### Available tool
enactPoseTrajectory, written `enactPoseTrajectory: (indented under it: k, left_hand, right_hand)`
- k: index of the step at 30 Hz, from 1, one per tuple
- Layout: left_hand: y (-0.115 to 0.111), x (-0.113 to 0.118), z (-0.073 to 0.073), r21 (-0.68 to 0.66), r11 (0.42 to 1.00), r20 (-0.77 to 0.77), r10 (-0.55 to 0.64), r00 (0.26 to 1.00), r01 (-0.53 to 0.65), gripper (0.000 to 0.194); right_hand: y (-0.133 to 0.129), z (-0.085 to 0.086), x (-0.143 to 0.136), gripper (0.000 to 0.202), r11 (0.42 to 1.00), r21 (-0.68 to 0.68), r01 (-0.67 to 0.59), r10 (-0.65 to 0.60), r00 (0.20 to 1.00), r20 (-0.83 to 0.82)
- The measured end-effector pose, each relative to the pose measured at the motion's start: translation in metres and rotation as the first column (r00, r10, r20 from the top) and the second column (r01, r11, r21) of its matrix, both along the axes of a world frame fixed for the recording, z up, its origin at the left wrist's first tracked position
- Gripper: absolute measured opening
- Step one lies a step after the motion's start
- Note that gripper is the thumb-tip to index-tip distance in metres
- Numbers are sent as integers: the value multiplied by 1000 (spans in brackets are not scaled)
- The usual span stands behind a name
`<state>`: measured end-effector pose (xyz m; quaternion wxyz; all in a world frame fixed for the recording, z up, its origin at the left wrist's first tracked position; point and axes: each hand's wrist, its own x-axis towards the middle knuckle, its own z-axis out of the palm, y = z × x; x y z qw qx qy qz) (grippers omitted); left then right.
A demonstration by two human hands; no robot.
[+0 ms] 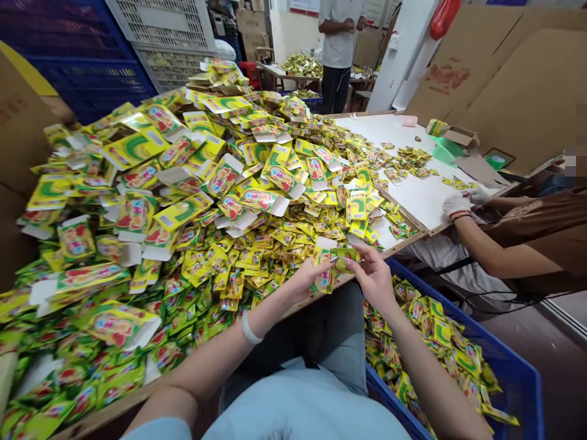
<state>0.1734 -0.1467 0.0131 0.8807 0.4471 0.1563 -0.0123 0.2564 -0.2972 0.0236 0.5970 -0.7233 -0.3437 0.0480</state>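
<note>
My left hand [308,278] and my right hand [373,275] meet at the table's front edge, both gripping one small yellow-green carton [331,256] with its white flap up. A sachet [324,282] hangs under the carton by my left fingers. A big heap of flat cartons and sachets [183,201] covers the table [415,195] just behind my hands. A white band sits on my left wrist.
A blue crate [513,373] with filled packs stands at my right knee. A co-worker's gloved hands [458,205] rest on the table's right edge. Another person stands at the back. Cardboard sheets [518,91] lean at right; plastic crates [92,55] stack at back left.
</note>
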Motion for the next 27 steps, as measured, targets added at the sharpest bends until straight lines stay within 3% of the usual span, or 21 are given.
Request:
enactPoseTrajectory:
  k: [3,5,7,11,14,17,20,24,27]
  left_hand:
    - [-5,-4,-6,24,995,52,98,994,-100,55]
    - [-7,-9,-9,10,995,68,103,992,-104,57]
    - [-7,-16,-11,-7,998,57,68,996,-68,59]
    - [-6,-28,-4,-10,996,16,-86,996,86,51]
    - [-7,-31,5,56,988,5,-146,989,145,40]
    - [-9,-33,10,166,979,37,-130,991,122,39]
    - [-7,-37,7,231,966,61,-131,989,114,43]
    - [-3,-42,-2,255,960,104,-148,984,117,68]
    - [-2,-43,-4,286,950,127,-168,978,125,75]
  right_hand:
    - [4,-11,-9,26,1000,-5,-23,23,995,-96]
    - [2,-8,-10,22,999,-28,-34,31,994,-107]
    - [-3,2,-7,21,1000,-7,-22,21,990,-139]
    - [-5,33,0,31,983,180,24,30,957,-288]
    - [3,44,0,27,979,195,-65,114,961,-253]
    - [10,40,-2,15,975,32,-222,222,975,2]
    - [9,37,1,17,945,-183,-273,314,913,261]
    - [2,48,3,23,859,-377,-347,482,796,367]
    - [1,63,-1,24,807,-485,-339,550,731,404]
